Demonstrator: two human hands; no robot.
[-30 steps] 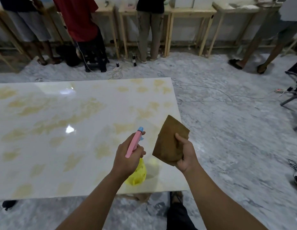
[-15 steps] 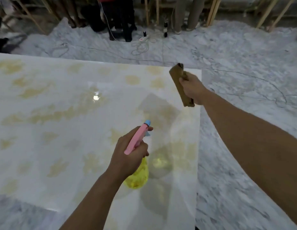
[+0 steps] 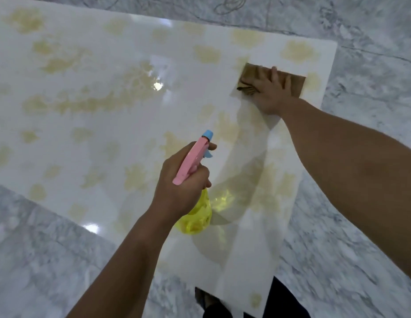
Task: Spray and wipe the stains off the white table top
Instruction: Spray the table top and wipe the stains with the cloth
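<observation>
Fingers (image 3: 274,75) of right hand (image 3: 269,92) flat, pressing cloth (image 3: 296,84) (blurred) onto table top (image 3: 108,125); left hand (image 3: 179,180) seemingly clenched round spray bottle (image 3: 195,216).

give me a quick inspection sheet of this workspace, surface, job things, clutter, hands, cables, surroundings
surface: white table top, glossy, with many yellowish stains across most of it
job's things: brown cloth lying flat on the table near the far right corner; spray bottle with yellow body and pink head, held above the table, nozzle pointing away from the person
clutter: nothing seen
grippers: left hand grips the spray bottle; right hand presses flat on the cloth
cables: a thin cable on the floor beyond the far edge
surroundings: grey marbled floor around the table
</observation>
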